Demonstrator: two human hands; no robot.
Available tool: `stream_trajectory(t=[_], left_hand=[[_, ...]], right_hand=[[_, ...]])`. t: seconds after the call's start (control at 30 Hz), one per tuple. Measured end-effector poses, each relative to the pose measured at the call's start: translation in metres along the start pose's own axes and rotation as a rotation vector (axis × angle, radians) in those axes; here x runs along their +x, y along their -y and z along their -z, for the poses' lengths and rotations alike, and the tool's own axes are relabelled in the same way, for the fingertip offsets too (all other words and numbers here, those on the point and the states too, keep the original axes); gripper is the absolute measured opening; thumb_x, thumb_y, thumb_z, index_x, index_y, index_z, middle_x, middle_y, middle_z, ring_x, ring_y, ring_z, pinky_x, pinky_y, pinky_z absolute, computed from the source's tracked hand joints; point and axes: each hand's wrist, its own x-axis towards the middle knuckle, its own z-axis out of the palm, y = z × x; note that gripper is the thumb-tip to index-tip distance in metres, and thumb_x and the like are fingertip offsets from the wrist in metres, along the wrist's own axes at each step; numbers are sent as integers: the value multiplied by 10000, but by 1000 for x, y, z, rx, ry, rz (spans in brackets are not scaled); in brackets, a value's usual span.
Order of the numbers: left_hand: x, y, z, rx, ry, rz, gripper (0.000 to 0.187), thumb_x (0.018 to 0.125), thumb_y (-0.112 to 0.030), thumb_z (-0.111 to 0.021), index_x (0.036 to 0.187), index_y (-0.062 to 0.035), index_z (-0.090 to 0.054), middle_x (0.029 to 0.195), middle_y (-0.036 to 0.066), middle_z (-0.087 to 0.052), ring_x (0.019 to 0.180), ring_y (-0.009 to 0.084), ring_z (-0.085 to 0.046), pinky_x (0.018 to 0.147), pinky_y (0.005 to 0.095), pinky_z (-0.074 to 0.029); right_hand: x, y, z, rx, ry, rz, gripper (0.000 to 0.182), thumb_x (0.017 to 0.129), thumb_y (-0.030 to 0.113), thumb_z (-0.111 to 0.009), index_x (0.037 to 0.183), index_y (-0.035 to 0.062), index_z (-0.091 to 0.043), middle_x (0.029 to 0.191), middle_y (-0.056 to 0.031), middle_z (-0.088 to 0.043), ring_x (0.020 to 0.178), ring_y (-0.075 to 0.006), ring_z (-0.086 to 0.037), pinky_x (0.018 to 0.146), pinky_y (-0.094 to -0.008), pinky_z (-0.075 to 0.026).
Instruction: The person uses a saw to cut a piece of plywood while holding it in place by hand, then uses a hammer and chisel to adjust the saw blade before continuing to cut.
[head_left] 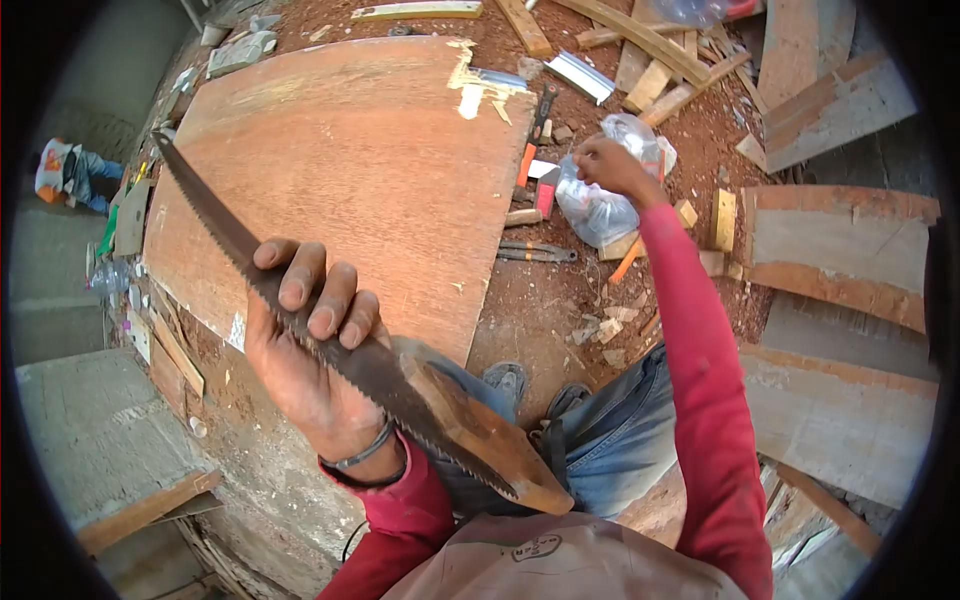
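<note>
A hand saw (235,235) with a dark toothed blade and a worn wooden handle (490,430) slants across the view. My left hand (320,330) is closed around the middle of its blade, with the handle end close to my body. My right hand (612,168) reaches forward, its fingers curled together at a clear plastic bag (600,215). The bag's contents are hard to make out. Beside the bag lie a red-and-black hammer head (546,192), an orange-and-black tool handle (535,135) and pincers (538,251).
A large plywood sheet (350,180) lies ahead on the left. Timber offcuts (660,50) and a metal channel piece (580,77) litter the reddish dirt. Concrete steps edged with boards (840,245) rise on the right. Another person (75,175) bends down at far left.
</note>
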Motion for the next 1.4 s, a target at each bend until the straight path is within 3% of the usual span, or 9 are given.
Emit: stream_trajectory(t=[0.1,0.37,0.5,0.63,0.83,1.07,1.13,1.3,1.4], left_hand=[[-14,-11,-2,4,14,-73,232,1099,-262,-349,1151,-102,-509,823,30,-517,632,170,-530,557,333,-507],[-27,-28,-5,104,82,-117,150,1043,-128,-442,1186,-87,-459,877,42,-518,709,165,-552,637,342,-507],[-19,-20,-10,75,8,-138,173,1075,-197,-388,1181,-99,-485,823,38,-529,643,193,-560,575,361,-522],[-6,-11,-7,73,7,-78,186,1072,-189,-370,1185,-96,-485,824,43,-527,644,197,-562,578,366,-526],[6,3,-4,5,94,40,201,1081,-215,-369,1179,-91,-494,839,52,-528,655,201,-554,585,365,-521],[-21,-4,-11,75,172,29,159,1044,-126,-439,1202,-109,-450,871,22,-520,704,161,-564,630,345,-525],[-27,-18,-8,127,202,-15,177,1015,-60,-478,1188,-86,-451,869,24,-524,706,161,-576,631,331,-527],[-44,-52,-6,248,298,-56,136,1058,-132,-426,1134,-41,-493,862,59,-546,699,184,-596,603,320,-520],[-13,-100,43,62,924,119,292,1082,-156,-382,1255,70,-446,1033,204,-608,895,302,-690,731,447,-626]], right_hand=[[78,-48,-43,-519,53,38,336,817,181,-657,1125,56,-708,1051,-179,-738,955,-367,-711,863,-487,-545],[72,-59,-114,-665,-141,-103,478,864,299,-721,1296,122,-618,1379,-173,-597,1410,-398,-409,1085,-718,-256],[80,-50,-86,-512,122,-242,388,833,366,-769,1163,174,-701,1326,-144,-636,1386,-394,-416,1083,-689,-249],[53,-46,-106,-651,-272,-127,261,812,221,-728,1036,87,-731,1187,-167,-698,1214,-369,-581,1085,-675,-284],[-5,-47,-155,-588,-116,118,386,784,130,-671,1159,46,-646,1238,-198,-620,1219,-396,-530,926,-527,-466],[-75,-11,-237,-196,-803,-53,465,879,230,-673,1285,39,-552,1233,-232,-534,1126,-428,-518,990,-520,-402],[-84,3,-285,282,-640,-513,440,929,268,-632,1285,15,-576,1233,-266,-584,1132,-471,-543,975,-526,-426],[-96,66,-304,526,-184,-792,571,913,477,-628,1143,-44,-671,1200,-333,-644,1152,-480,-611,984,-520,-473],[-95,73,-294,520,-188,-741,569,863,458,-643,1180,-14,-660,1211,-311,-648,1157,-467,-616,984,-514,-488]])
